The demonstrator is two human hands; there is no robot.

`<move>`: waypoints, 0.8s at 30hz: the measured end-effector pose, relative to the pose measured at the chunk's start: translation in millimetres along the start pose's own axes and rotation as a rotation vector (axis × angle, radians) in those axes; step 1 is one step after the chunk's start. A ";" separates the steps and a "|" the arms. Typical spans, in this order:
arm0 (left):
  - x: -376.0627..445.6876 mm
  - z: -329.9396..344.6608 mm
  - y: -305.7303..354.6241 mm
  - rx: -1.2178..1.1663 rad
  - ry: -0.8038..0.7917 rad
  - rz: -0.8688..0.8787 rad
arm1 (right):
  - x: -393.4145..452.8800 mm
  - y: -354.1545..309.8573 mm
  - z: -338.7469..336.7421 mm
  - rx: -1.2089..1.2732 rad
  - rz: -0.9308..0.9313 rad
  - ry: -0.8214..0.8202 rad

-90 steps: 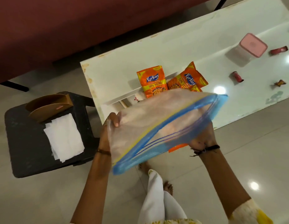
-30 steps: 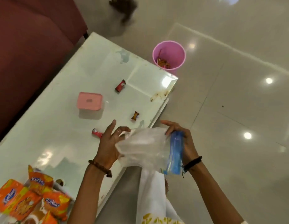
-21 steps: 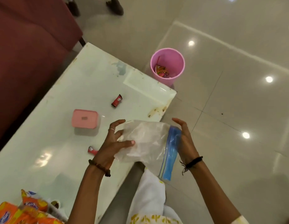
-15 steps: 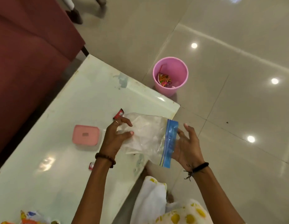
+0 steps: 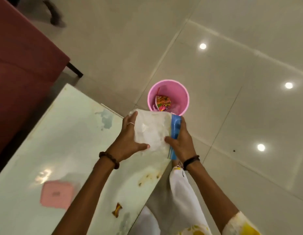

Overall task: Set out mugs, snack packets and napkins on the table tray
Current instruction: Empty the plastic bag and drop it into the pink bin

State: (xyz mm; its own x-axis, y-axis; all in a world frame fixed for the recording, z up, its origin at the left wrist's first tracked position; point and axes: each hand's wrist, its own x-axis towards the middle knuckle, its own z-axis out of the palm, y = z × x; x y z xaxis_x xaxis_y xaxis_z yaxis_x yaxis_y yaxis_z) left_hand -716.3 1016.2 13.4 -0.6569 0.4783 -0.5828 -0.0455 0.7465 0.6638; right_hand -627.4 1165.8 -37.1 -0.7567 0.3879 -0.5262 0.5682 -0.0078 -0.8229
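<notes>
Both hands grasping crumpled plastic bag [image 5: 151, 133]: left hand [image 5: 128, 141], right hand [image 5: 181, 141] at blue zip end; pink bin [image 5: 184, 92] just ahead, nearer right hand

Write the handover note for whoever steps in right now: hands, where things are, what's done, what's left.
Left hand: grips the crumpled clear zip bag on its plain side.
Right hand: grips the bag at its blue zip strip.
The bag is held over the table corner, just short of the pink bin on the floor, which already holds wrappers.
On the table: a pink lidded box and a small sweet wrapper.
Done: cannot be judged from this view.
Left: no mugs, snack packets, napkins or tray are in view here.
</notes>
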 end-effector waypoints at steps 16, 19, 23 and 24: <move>273.4 89.6 -27.9 0.413 0.022 -0.056 | 258.5 58.8 -33.9 -1.233 -0.381 -0.247; 297.4 101.3 -45.1 0.417 -0.122 -0.238 | 285.7 77.4 -36.3 -1.419 -0.306 -0.358; 295.1 108.0 -55.5 0.685 -0.239 -0.330 | 294.8 90.5 -34.1 -1.492 -0.139 -0.476; 291.0 107.5 -53.8 0.685 -0.258 -0.333 | 291.2 90.7 -32.1 -1.505 -0.149 -0.468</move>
State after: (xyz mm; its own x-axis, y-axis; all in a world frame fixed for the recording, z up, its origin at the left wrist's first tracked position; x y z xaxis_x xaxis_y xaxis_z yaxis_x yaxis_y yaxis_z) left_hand -824.2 1164.9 -242.3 -0.4918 0.2101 -0.8450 0.3185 0.9466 0.0499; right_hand -785.9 1307.7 -258.0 -0.6997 -0.0078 -0.7144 0.0543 0.9965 -0.0640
